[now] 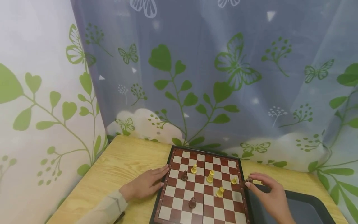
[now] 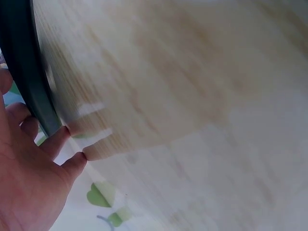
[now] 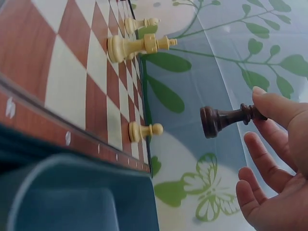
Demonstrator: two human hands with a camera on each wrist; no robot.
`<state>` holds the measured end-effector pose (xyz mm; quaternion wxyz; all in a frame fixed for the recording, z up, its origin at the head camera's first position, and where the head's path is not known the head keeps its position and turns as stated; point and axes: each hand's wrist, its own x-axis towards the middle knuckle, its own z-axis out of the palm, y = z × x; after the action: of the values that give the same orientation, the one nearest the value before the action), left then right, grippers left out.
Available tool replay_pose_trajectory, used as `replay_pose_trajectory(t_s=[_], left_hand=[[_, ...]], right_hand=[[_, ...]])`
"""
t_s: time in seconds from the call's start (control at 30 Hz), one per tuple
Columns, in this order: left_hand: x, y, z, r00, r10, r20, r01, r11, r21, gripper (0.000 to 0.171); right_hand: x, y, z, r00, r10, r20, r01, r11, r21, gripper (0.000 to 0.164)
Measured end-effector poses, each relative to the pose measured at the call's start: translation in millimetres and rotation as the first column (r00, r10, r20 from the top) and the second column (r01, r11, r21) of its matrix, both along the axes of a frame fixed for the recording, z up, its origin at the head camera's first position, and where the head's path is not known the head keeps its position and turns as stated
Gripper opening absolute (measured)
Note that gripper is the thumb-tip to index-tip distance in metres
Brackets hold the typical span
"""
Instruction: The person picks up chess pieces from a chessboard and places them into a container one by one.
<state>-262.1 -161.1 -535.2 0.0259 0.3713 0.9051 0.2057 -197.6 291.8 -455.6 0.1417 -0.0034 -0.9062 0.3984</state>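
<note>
My right hand (image 1: 272, 196) pinches a dark brown chess piece (image 3: 224, 119) by its top between thumb and fingertips. The piece's head is hidden by the fingers, and its base points toward the board in the right wrist view. This hand is at the right edge of the chessboard (image 1: 175, 215), over the near end of a dark tray (image 1: 303, 207). Along the board's left edge lies my left hand (image 1: 145, 183), fingers extended and fingertips at the frame. Closest to the held piece on the board is a small yellow pawn (image 1: 233, 180).
A yellow king (image 1: 210, 177) and two other yellow pieces stand on the board, along with two dark brown pieces, one (image 1: 184, 176) at left and one (image 1: 192, 203) nearer me. Beneath is a wooden table (image 1: 123, 155), with a patterned curtain (image 1: 195, 68) hanging behind.
</note>
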Motion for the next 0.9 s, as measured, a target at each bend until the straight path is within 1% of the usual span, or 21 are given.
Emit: replay_pose_trajectory(t_s=[0.17, 0.33, 0.4, 0.5, 0.63, 0.73, 0.83, 0.9], left_hand=[[-1.5, -1, -1.3, 1.0, 0.007, -0.009, -0.007, 1.0, -0.004, 0.06], [-1.8, -1, -1.2, 1.0, -0.01, -0.006, 0.01, 1.0, 0.006, 0.06], [-2.1, -2, -1.7, 1.0, -0.014, -0.014, 0.014, 1.0, 0.011, 0.06], [-2.4, -3, -2.7, 1.0, -0.008, -0.027, 0.008, 1.0, 0.011, 0.059], [-1.7, -4, -3.7, 1.0, 0.0, -0.011, 0.0, 1.0, 0.013, 0.06], [0.6, -5, -4.7, 1.0, 0.002, 0.008, -0.003, 1.0, 0.019, 0.061], [3.3, -6, -5.3, 1.0, 0.001, 0.011, -0.002, 1.0, 0.026, 0.061], [4.2, -6, -4.8, 1.0, -0.001, 0.01, 0.0, 1.0, 0.031, 0.06]], right_hand=[[7.8, 11, -1.0, 0.999, -0.046, 0.02, 0.047, 0.998, -0.043, 0.039], [18.7, 22, -4.2, 0.99, -0.132, 0.055, 0.132, 0.991, -0.01, 0.039], [21.7, 25, -5.8, 0.986, -0.16, 0.05, 0.159, 0.987, 0.011, 0.039], [25.1, 28, -7.6, 0.985, -0.172, 0.028, 0.172, 0.985, 0.014, 0.037], [30.0, 35, -10.8, 0.98, -0.197, 0.005, 0.197, 0.98, 0.006, 0.032], [35.1, 42, -16.7, 0.964, -0.266, 0.019, 0.266, 0.964, -0.013, 0.033], [39.5, 49, -23.1, 0.932, -0.359, 0.053, 0.361, 0.932, -0.035, 0.036], [41.5, 55, -26.8, 0.915, -0.398, 0.07, 0.402, 0.914, -0.049, 0.038]])
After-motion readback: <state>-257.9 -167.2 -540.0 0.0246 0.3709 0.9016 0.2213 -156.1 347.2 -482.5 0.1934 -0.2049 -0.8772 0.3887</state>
